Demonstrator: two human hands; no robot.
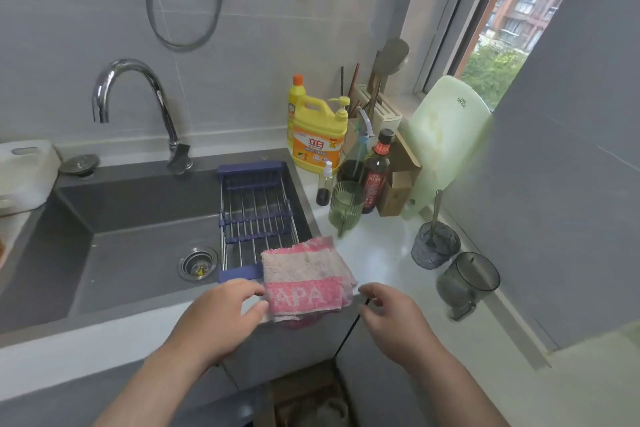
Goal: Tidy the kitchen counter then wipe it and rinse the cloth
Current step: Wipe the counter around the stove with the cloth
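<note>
View: head camera, looking down at the sink corner.
Cloth: the folded pink and white terry cloth lies at lower centre, on the front lip of the white bench. Its near fold hangs over the edge and its far corner reaches the blue-framed wire drainer rack.
Left hand: the left hand has fingers and thumb curled against the cloth's left edge and touches it; blur hides whether the pinch is closed.
Right hand: the right hand is loosely curled just beside the cloth's right corner and appears to grasp nothing.
Step in hand: probably taking up the cloth for wiping.
Doing it well: take both near corners and lift before pulling, so the far corner does not snag on the rack wires. Keep the fold flat for a broad wiping face.
Edges: the bench front edge runs under the cloth. The grey sink drops away to the left, so strokes are best run toward it.
Obstacles: a green ribbed glass cup stands near the cloth's far side. Right of centre stand two smoky grey clear cups, one with a spoon and one without, close to the right wall.
Back row: the yellow detergent jug and the dark sauce bottle crowd the corner.
Open room: a bare strip lies between the cloth and the cups; the cups likely need shifting first.
</note>
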